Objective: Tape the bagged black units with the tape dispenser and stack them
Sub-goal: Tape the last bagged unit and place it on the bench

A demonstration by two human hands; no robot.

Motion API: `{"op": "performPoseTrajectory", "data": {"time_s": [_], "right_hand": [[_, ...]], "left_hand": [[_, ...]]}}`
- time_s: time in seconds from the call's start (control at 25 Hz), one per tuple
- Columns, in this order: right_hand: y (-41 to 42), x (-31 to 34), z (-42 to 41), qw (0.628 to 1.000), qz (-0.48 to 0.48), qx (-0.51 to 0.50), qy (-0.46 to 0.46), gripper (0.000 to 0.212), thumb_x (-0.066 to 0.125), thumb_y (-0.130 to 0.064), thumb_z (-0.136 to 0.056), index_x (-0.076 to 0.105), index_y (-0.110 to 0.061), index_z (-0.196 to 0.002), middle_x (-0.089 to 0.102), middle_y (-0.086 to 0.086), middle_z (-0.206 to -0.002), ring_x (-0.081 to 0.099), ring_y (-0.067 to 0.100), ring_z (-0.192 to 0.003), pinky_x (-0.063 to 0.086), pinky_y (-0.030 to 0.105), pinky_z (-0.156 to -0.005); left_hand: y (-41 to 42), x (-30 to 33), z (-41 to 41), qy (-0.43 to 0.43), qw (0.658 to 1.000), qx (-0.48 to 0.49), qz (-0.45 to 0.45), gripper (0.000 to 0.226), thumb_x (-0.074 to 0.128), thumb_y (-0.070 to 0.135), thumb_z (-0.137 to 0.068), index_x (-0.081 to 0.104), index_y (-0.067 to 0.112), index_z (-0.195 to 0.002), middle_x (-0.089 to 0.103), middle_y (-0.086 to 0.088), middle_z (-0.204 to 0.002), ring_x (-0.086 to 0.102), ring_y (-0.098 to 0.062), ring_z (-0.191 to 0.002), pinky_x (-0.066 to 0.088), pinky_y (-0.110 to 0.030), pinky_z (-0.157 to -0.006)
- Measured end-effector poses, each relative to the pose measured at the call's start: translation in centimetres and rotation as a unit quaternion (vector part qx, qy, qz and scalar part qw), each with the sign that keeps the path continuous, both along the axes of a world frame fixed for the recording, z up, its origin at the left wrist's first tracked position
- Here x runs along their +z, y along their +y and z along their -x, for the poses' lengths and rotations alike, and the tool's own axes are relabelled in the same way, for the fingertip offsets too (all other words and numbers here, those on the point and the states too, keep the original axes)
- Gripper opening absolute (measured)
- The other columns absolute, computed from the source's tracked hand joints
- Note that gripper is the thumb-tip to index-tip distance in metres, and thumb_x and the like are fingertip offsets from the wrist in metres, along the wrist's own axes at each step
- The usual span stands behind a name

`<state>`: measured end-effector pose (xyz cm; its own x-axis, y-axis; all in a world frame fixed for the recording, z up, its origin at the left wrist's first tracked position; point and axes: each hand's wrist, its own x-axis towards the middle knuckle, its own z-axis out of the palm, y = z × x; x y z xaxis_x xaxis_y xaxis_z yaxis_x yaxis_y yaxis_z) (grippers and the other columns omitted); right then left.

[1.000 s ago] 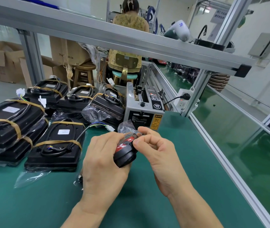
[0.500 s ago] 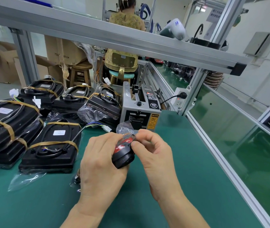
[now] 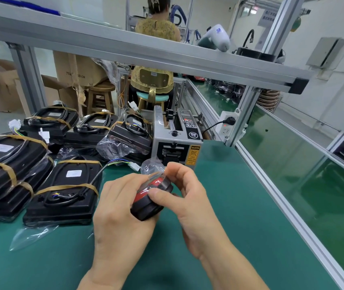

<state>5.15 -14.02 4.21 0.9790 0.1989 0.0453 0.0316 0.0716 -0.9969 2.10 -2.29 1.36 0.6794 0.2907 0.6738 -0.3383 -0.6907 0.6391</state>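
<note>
Currently both hands are busy at frame center. Left hand wraps around a small round black-and-red part in a clear bag, fingers curled under it, lifted off the green bench mat. Right hand pinches the part's top edge, thumb on the near rim, fingers over the bag's loose end at the 12 o'clock side.

Tape dispenser sits just beyond the hands at 12 o'clock, slot facing the person, plugged into a white socket at 1 o'clock.

Bagged black units are at 9 to 11 o'clock: one flat unit with tan tape bands just left of the left hand, a stack at far 9 o'clock, more taped units behind, around 11 o'clock. One loosely bagged unit leans beside the dispenser's left side.

Seated person at 12 o'clock, back turned, far behind.
</note>
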Motion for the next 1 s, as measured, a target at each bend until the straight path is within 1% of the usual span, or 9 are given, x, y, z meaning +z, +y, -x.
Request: {"op": "performPoseTrajectory", "data": {"time_s": [0.2, 0.28, 0.4, 0.48, 0.56, 0.72, 0.76, 0.88, 1.0], "right_hand": [[-1.2, -0.2, -2.3, 0.999, -0.002, 0.015, 0.052, 0.048, 0.073, -0.027, -0.067, 0.061, -0.021, -0.112, 0.061, -0.009, -0.113, 0.057, -0.006, -0.093, 0.041, 0.002, -0.066], [-1.9, -1.0, -2.0, 0.999, 0.028, 0.021, 0.027, 0.047, 0.071, -0.035, -0.071, 0.059, -0.024, -0.116, 0.06, -0.012, -0.123, 0.055, -0.009, -0.106, 0.04, 0.001, -0.077], [-3.4, -1.8, -1.5, 0.976, 0.182, 0.081, -0.085, 0.084, 0.08, -0.046, -0.058, 0.043, -0.041, -0.133, 0.042, -0.027, -0.14, 0.033, -0.014, -0.131, 0.027, 0.007, -0.105], [-3.9, -1.9, -1.5, 0.946, 0.272, 0.122, -0.125, 0.108, 0.087, -0.046, -0.051, 0.026, -0.052, -0.141, 0.031, -0.032, -0.146, 0.025, -0.009, -0.138, 0.023, 0.015, -0.112], [-3.9, -1.6, -1.5, 0.941, 0.283, 0.135, -0.131, 0.111, 0.089, -0.039, -0.05, 0.026, -0.055, -0.139, 0.038, -0.03, -0.141, 0.036, -0.003, -0.134, 0.031, 0.023, -0.111], [-4.1, -1.2, -2.0, 0.937, 0.291, 0.098, -0.167, 0.067, 0.086, -0.027, -0.054, 0.058, -0.035, -0.115, 0.066, -0.016, -0.108, 0.063, 0.005, -0.102, 0.048, 0.035, -0.095], [-4.2, -1.2, -2.2, 0.915, 0.343, 0.063, -0.204, 0.063, 0.084, -0.031, -0.054, 0.059, -0.034, -0.112, 0.065, -0.017, -0.105, 0.061, 0.007, -0.1, 0.046, 0.034, -0.094], [-4.4, -1.4, -2.8, 0.777, 0.526, -0.02, -0.346, 0.06, 0.079, -0.036, -0.056, 0.058, -0.031, -0.112, 0.059, -0.018, -0.104, 0.054, 0.011, -0.1, 0.03, 0.026, -0.083], [-3.4, -1.7, -3.0, 0.745, 0.568, 0.003, -0.351, 0.059, 0.079, -0.033, -0.06, 0.058, -0.029, -0.115, 0.059, -0.014, -0.108, 0.053, 0.014, -0.1, 0.025, 0.025, -0.082]], "left_hand": [[0.6, -0.2, 0.0, -0.06, 0.997, -0.038, 0.004, 0.054, 0.086, 0.008, -0.055, 0.067, 0.014, -0.105, 0.057, 0.016, -0.109, 0.057, -0.014, -0.097, 0.038, -0.012, -0.092], [1.6, -0.5, 0.2, -0.048, 0.996, -0.057, 0.039, 0.063, 0.091, 0.008, -0.049, 0.066, 0.017, -0.107, 0.06, 0.013, -0.111, 0.058, -0.012, -0.102, 0.039, -0.012, -0.094], [2.8, -0.4, 0.5, -0.035, 0.983, -0.113, 0.141, 0.065, 0.087, 0.015, -0.046, 0.068, 0.027, -0.107, 0.066, 0.006, -0.108, 0.063, -0.014, -0.102, 0.045, -0.015, -0.091], [3.0, -0.5, 0.4, -0.018, 0.936, -0.186, 0.299, 0.068, 0.087, 0.011, -0.038, 0.071, 0.026, -0.103, 0.072, -0.003, -0.1, 0.069, -0.017, -0.09, 0.052, -0.019, -0.081], [3.1, -1.0, 0.3, -0.012, 0.865, -0.245, 0.437, 0.069, 0.084, 0.01, -0.033, 0.073, 0.022, -0.1, 0.074, -0.006, -0.093, 0.071, -0.018, -0.081, 0.055, -0.022, -0.073], [3.6, -2.1, 0.4, 0.061, 0.825, -0.29, 0.481, 0.081, 0.086, 0.009, -0.031, 0.067, 0.012, -0.11, 0.073, -0.011, -0.098, 0.07, -0.022, -0.087, 0.056, -0.024, -0.072], [4.0, -2.3, 0.5, 0.096, 0.836, -0.286, 0.459, 0.089, 0.091, 0.013, -0.028, 0.065, 0.014, -0.114, 0.072, -0.008, -0.103, 0.069, -0.02, -0.095, 0.055, -0.025, -0.078], [5.1, -2.0, 1.0, 0.143, 0.931, -0.181, 0.283, 0.09, 0.086, 0.031, -0.038, 0.058, 0.035, -0.123, 0.061, 0.008, -0.125, 0.052, -0.008, -0.121, 0.039, -0.029, -0.103], [4.9, -1.0, 0.8, 0.099, 0.975, -0.154, 0.129, 0.056, 0.079, 0.041, -0.067, 0.059, 0.044, -0.119, 0.052, 0.018, -0.132, 0.043, 0.001, -0.127, 0.03, -0.017, -0.106]]}}
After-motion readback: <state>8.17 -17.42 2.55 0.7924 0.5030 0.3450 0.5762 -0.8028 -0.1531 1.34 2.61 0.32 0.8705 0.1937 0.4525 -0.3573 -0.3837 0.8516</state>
